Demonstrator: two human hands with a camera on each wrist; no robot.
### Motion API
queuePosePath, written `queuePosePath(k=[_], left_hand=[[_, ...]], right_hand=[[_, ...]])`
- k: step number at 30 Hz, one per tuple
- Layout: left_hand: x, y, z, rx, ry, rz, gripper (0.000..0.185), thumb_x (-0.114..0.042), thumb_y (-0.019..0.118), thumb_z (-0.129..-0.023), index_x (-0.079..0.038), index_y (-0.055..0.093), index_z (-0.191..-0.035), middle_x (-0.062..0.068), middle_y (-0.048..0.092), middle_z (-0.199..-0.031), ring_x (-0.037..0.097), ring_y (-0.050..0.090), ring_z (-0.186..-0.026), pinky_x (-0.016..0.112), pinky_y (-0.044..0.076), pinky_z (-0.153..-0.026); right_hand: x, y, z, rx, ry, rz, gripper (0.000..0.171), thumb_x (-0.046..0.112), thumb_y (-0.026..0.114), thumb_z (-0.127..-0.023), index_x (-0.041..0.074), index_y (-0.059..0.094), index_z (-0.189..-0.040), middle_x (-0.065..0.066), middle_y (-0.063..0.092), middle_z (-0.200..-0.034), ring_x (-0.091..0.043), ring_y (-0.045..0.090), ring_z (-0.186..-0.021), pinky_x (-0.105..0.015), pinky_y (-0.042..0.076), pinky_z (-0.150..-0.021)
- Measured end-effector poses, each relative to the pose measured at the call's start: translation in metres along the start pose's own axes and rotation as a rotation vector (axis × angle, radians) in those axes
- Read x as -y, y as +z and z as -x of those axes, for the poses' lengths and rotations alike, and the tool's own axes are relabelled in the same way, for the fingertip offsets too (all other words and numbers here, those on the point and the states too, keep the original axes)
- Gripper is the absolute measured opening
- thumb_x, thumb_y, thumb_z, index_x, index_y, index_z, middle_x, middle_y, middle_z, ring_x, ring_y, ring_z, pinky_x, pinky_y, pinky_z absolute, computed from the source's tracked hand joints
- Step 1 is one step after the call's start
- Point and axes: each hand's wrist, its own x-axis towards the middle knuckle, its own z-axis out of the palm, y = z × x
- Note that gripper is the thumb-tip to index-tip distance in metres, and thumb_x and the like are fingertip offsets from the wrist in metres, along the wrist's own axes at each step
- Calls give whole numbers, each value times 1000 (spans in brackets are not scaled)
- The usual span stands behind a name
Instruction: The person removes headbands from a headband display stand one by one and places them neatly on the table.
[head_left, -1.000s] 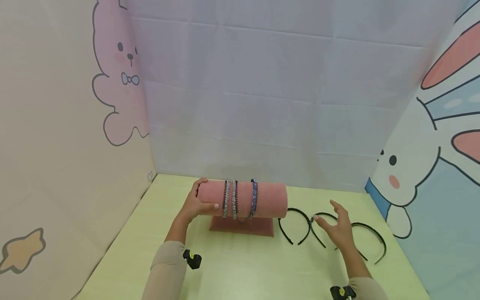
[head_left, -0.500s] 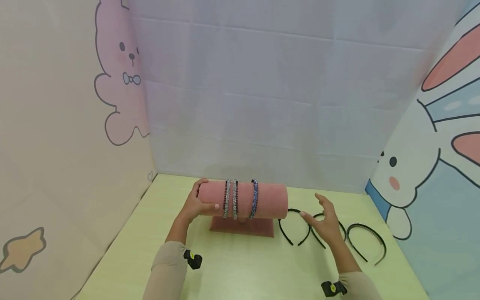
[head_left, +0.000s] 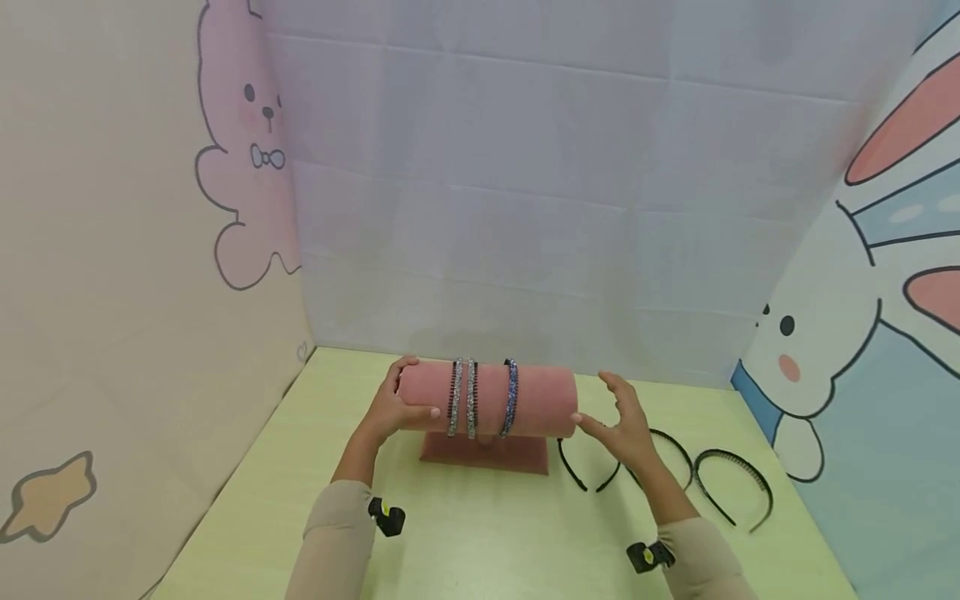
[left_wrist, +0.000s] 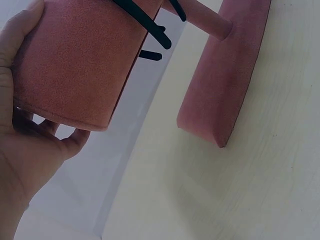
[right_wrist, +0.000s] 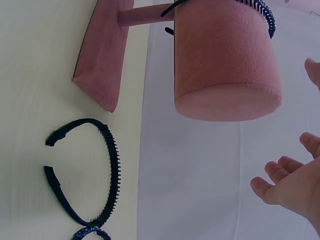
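Observation:
A pink velvet headband display stand (head_left: 540, 400), a horizontal roll on a flat base, stands on the table. My left hand (head_left: 390, 408) grips the roll's left end, thumb in front and fingers behind. Round the roll sit two silver glittery headbands (head_left: 471, 400) and, further right, a blue glittery headband (head_left: 511, 400). My right hand (head_left: 626, 429) is at the roll's right end, fingers spread and holding nothing. Its thumb tip overlaps the end's edge in the head view; the right wrist view shows the hand (right_wrist: 295, 185) apart from the roll.
Three dark headbands lie on the pale table (head_left: 480, 533) to the right: one partly behind my right hand (head_left: 572, 471), a middle headband (head_left: 678, 446) and a toothed headband (head_left: 759, 475) furthest right. Cloth walls with cartoon animals enclose the table's back and sides.
My right hand has moved left, from above the headbands on the table to the roll's right end. My left hand keeps its grip on the roll's left end.

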Motion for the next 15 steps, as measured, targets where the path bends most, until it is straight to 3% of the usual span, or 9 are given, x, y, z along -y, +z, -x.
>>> queuePosePath(k=[5, 12, 15], left_hand=[[-18, 1, 8, 30, -26, -89, 97, -12, 87, -63, -18, 30, -140, 18, 41, -129, 35, 51, -103, 43, 48, -79], [5, -8, -10, 70, 0, -187, 105, -23, 89, -60, -40, 25, -142, 6, 28, -141, 36, 44, -114, 52, 41, -85], [2, -10, -11, 89, -5, -212, 106, -21, 89, -60, -43, 24, -142, 3, 21, -144, 35, 41, -117, 53, 39, -88]], right_hand=[[3, 6, -6, 19, -33, 4, 79, 20, 76, -77, 3, 32, -141, -19, 29, -143, -38, 27, -128, -59, 25, -97], [13, 12, -20, 15, -89, 51, 79, 21, 77, -76, 6, 34, -141, -18, 31, -142, -37, 30, -127, -59, 26, -97], [16, 14, -25, 30, -89, 48, 79, 22, 77, -77, 5, 34, -141, -18, 30, -143, -37, 30, -127, -60, 26, -96]])
